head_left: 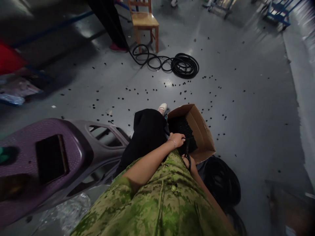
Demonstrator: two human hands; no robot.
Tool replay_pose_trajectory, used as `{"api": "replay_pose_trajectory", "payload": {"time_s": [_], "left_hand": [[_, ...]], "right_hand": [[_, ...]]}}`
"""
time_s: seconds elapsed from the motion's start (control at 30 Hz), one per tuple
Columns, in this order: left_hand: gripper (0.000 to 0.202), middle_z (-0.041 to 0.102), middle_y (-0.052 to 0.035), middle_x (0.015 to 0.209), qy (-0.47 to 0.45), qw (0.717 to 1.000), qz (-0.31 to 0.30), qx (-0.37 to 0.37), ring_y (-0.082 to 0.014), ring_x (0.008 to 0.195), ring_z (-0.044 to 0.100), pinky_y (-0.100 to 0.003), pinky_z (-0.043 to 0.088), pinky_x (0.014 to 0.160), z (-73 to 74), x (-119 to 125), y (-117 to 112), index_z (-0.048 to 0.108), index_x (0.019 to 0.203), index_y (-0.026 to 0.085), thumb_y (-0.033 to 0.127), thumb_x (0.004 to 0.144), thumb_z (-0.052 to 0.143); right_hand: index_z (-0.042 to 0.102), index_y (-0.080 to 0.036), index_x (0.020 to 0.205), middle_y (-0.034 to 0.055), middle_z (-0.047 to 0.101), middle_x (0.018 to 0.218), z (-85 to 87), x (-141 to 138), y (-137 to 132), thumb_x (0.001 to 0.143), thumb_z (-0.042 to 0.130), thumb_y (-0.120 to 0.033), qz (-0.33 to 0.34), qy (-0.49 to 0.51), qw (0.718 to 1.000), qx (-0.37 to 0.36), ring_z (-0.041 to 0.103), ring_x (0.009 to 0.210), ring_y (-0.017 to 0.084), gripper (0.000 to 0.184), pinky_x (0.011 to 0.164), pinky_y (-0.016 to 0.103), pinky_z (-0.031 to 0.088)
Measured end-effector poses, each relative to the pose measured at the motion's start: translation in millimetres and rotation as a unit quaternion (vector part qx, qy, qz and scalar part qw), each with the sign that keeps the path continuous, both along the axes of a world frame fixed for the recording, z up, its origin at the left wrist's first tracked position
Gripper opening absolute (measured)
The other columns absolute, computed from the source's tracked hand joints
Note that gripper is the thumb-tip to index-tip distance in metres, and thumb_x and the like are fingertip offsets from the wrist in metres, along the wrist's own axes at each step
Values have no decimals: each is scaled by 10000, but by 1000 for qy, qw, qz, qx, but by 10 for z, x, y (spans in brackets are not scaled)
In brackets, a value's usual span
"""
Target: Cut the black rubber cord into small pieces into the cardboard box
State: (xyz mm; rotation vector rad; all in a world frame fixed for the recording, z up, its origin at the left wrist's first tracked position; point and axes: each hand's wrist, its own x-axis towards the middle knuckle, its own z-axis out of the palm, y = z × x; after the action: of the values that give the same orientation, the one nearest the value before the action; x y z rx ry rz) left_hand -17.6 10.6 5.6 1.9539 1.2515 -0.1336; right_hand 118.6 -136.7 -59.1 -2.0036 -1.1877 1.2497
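My left hand (177,139) is curled at the near edge of an open cardboard box (205,131) full of small black pieces (183,129); what its fingers hold is hidden. My right hand (190,163) sits just below it, closed around a thin black ring or hose end (188,157). Both hands are over my lap, beside my black trouser leg (147,131). My green camouflage shirt (157,200) fills the bottom of the view.
A purple plastic stool (81,154) with a dark phone (51,158) on it stands at my left. A black hose coil (222,183) lies at my right, another coil (183,65) near a wooden chair (144,21). Small black pieces are scattered over the grey floor (246,98). A person's dark leg (110,23) stands at the back.
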Motion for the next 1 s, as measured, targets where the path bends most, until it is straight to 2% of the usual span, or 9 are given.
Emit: {"api": "replay_pose_trajectory", "payload": {"time_s": [0.13, 0.43, 0.7, 1.0], "left_hand": [[311, 697, -11, 1127, 4, 1000, -9, 1, -224, 1077, 606, -381, 358, 971, 1, 1, -4, 655, 1121, 302, 352, 900, 442], [312, 691, -21, 1135, 5, 1000, -15, -2, -232, 1089, 602, -398, 339, 980, -5, 6, -17, 648, 1130, 292, 343, 896, 449], [317, 689, -17, 1148, 6, 1000, -22, -2, -232, 1084, 599, -412, 331, 981, -4, 8, -25, 650, 1126, 302, 340, 894, 437], [327, 690, -28, 1147, 22, 999, -41, -5, -245, 1087, 590, -415, 346, 966, -15, 4, -14, 673, 1110, 307, 341, 890, 433]], "right_hand": [[613, -200, 699, 24, 661, 732, 19, -8, 6, 666, 509, -445, -7, -8, 1000, -17, 595, 776, 226, 268, 765, 314, 447], [635, -185, 736, 44, 679, 758, 18, -24, 20, 694, 500, -480, 2, -13, 1000, 1, 596, 772, 223, 327, 747, 303, 444], [630, -187, 732, 55, 683, 767, 64, -53, 46, 677, 473, -465, -8, -45, 999, -27, 605, 803, 245, 324, 761, 321, 437], [621, -210, 695, 34, 681, 729, 99, -57, 69, 660, 490, -456, -2, -58, 997, -45, 613, 769, 237, 281, 749, 323, 447]]}}
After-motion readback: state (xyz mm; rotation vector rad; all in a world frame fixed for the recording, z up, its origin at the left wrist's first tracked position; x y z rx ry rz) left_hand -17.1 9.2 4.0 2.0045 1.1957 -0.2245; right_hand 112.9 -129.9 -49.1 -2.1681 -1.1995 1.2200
